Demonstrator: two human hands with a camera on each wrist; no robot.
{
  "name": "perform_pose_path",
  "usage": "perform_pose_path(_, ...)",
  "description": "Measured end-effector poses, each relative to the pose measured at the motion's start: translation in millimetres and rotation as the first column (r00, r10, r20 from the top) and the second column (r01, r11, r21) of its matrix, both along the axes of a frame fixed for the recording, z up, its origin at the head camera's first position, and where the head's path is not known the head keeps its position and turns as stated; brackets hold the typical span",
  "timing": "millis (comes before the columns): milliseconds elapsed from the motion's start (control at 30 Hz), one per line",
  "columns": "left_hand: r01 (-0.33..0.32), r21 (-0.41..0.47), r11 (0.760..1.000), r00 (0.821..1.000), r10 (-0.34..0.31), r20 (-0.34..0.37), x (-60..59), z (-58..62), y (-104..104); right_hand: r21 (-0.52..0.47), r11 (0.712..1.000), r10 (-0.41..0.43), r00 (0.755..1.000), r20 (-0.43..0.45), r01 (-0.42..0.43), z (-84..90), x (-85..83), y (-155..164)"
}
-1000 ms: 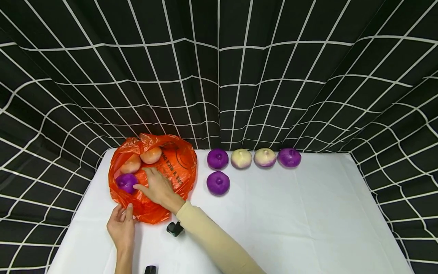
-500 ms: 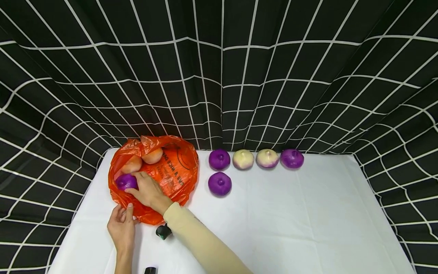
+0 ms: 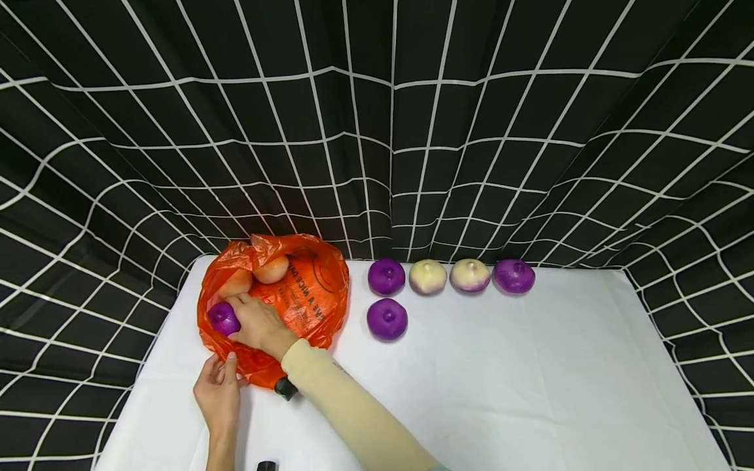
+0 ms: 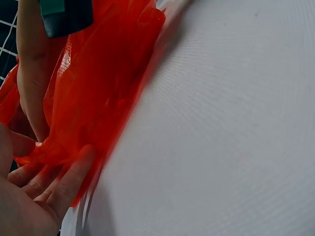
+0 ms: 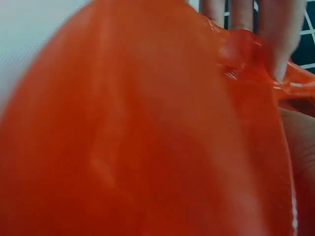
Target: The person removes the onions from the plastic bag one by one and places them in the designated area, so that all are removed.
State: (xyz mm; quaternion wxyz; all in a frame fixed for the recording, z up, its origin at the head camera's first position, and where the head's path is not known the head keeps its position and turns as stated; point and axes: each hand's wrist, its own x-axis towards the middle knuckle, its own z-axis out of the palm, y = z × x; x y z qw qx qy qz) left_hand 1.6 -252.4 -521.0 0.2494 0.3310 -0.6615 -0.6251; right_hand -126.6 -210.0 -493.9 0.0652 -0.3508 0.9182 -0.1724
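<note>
Two pale orange round pieces [image 3: 272,269] and a purple onion [image 3: 224,318] lie inside the orange plastic bag [image 3: 321,288], the onion toward its near left side. The right hand [image 3: 256,322] reaches into the bag, fingers and thumb clamped on that onion. The left hand [image 3: 219,391] pinches the bag's near edge between thumb and fingers. Right of the bag, on the white worktop [image 3: 501,366], four onions [image 3: 427,277] form a row, with a fifth onion [image 3: 387,319] in front. Behind the bag hangs a black curtain [image 3: 377,131] with white lines.
</note>
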Motion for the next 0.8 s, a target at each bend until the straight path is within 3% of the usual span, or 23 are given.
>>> perform_pose_path(133, 0.002, 0.003, 1.0, 1.0, -0.002, -0.007, -0.1, -0.7, 0.0, 0.052, 0.999, -0.002, 0.998, -0.063, 0.005, -1.1, 2.9, -2.6)
perform_pose_path(400, -0.001, -0.015, 1.0, 1.0, 0.001, -0.008, -0.9, -0.9, 0.0, 0.059, 0.998, -0.025, 0.995, -0.093, 0.031, -0.6, 3.7, 4.1)
perform_pose_path(800, 0.014, -0.041, 0.999, 0.999, -0.012, 0.05, -1.1, 1.8, 0.1, -0.034, 0.997, -0.072, 0.996, -0.054, 0.07, 9.0, 11.2, 29.6)
